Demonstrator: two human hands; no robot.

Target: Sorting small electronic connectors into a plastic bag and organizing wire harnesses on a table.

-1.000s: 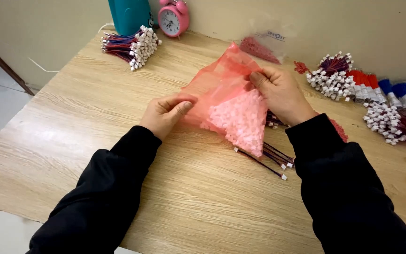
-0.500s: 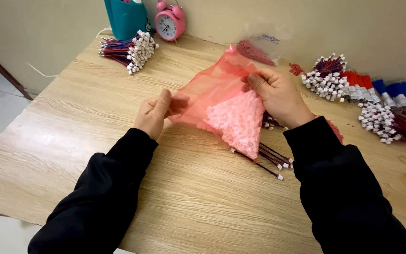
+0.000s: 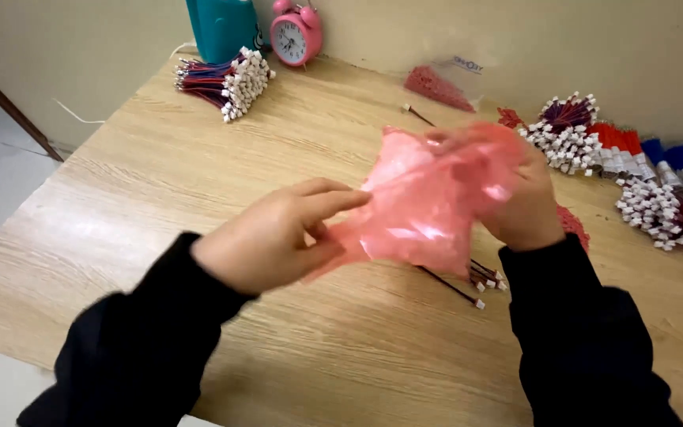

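Bag [image 3: 428,209] thin glossy pink plastic, crumpled | left hand [image 3: 270,237] pinches 8 o'clock corner | right hand [image 3: 525,202] grips 2 o'clock edge | wood-grain table [image 3: 160,182]

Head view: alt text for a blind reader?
Both hands, left hand and right hand, hold a translucent red plastic bag above a wooden table. Bundles of connector-tipped wires and a pink alarm clock sit behind.

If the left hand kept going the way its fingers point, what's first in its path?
The pink bag: the left hand points right and already pinches its edge. Beyond it is the right hand.
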